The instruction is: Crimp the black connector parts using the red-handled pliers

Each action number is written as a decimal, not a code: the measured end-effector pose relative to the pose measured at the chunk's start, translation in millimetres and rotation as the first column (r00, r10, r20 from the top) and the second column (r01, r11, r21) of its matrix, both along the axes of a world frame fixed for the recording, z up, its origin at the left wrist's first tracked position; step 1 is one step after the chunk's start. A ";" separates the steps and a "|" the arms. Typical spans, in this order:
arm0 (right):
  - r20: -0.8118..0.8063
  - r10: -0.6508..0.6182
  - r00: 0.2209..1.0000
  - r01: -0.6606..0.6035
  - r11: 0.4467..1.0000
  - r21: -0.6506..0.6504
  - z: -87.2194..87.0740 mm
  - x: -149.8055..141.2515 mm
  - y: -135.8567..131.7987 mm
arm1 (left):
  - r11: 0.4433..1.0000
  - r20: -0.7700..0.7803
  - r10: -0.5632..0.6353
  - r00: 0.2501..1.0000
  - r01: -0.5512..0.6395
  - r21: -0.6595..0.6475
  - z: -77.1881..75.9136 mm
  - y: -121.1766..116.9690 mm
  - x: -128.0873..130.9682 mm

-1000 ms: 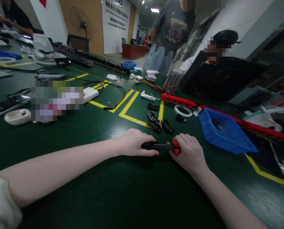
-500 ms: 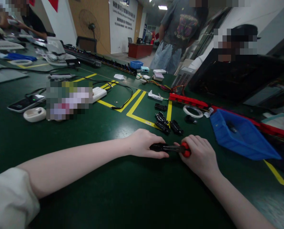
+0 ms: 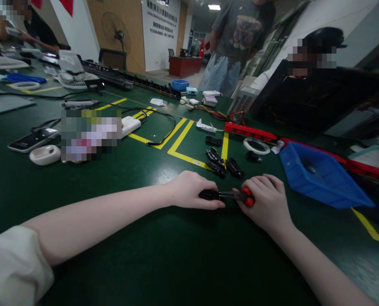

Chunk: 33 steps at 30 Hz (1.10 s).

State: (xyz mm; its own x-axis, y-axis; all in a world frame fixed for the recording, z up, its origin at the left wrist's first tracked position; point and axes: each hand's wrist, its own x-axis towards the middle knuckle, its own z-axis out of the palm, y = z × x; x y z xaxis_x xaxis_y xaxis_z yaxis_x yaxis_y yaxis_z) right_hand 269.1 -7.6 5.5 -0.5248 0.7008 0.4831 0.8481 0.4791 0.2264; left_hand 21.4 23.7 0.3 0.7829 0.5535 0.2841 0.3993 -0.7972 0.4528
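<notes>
My right hand (image 3: 266,202) is closed round the red handles of a pair of pliers (image 3: 236,195), whose slim metal jaws point left. Between the thumb and fingers of my left hand (image 3: 192,191) is a small black plastic part (image 3: 208,194), mostly covered by the fingers. The jaws of the pliers meet this part at its right end; the exact contact is too small to make out. Just beyond my hands lie several similar black parts (image 3: 215,161) on the green table (image 3: 138,246), by the yellow tape.
A blue bin (image 3: 326,178) stands at the right, before a long red strip (image 3: 250,131). A white ring (image 3: 256,145) lies near it. To the left are a phone-like device (image 3: 33,140), a white case (image 3: 45,154) and cables. Two people are beyond the table at the right.
The view has shifted slightly. Both hands keep their hold on the pliers and the black part, and the fingers of my right hand have shifted a little on the handles.
</notes>
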 end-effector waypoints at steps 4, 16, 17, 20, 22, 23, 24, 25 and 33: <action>-0.003 0.013 1.000 -0.013 1.000 0.015 0.9 0.6 -0.8 | 1.000 0.004 -0.017 1.000 0.017 -0.003 1.1 -0.2 -0.4; -0.033 -0.012 0.999 0.011 0.999 -0.032 -0.6 -1.6 -1.9 | 0.999 -0.040 -0.051 0.998 0.051 -0.005 5.2 -1.3 -1.2; -0.038 -0.018 0.999 0.016 0.999 -0.039 -0.9 -1.2 -1.8 | 0.999 -0.039 -0.054 0.998 0.053 -0.007 5.3 -1.3 -1.0; -0.054 -0.039 0.998 0.037 0.998 -0.050 -2.6 0.7 -1.1 | 0.998 -0.036 -0.062 0.997 0.062 -0.010 5.3 -1.2 -0.4; -0.065 -0.046 0.997 0.042 0.997 -0.060 -4.1 1.7 -0.4 | 0.998 -0.034 -0.064 0.997 0.064 -0.001 4.5 -1.0 -0.1; -0.071 -0.041 0.997 0.036 0.997 -0.069 -4.8 2.0 -0.2 | 0.998 -0.034 -0.066 0.997 0.067 0.005 3.9 -0.9 -0.1; -0.079 -0.034 0.996 0.027 0.996 -0.080 -5.4 2.1 0.0 | 0.998 -0.033 -0.069 0.997 0.069 0.012 3.3 -0.8 -0.1; -0.088 -0.024 0.996 0.016 0.996 -0.092 -5.8 2.0 0.1 | 0.997 -0.032 -0.071 0.997 0.072 0.017 2.7 -0.7 -0.2; -0.068 -0.015 0.998 0.004 0.989 -0.149 -3.5 1.2 -1.7 | 0.996 -0.024 -0.074 0.997 0.075 0.041 2.0 -2.6 -1.0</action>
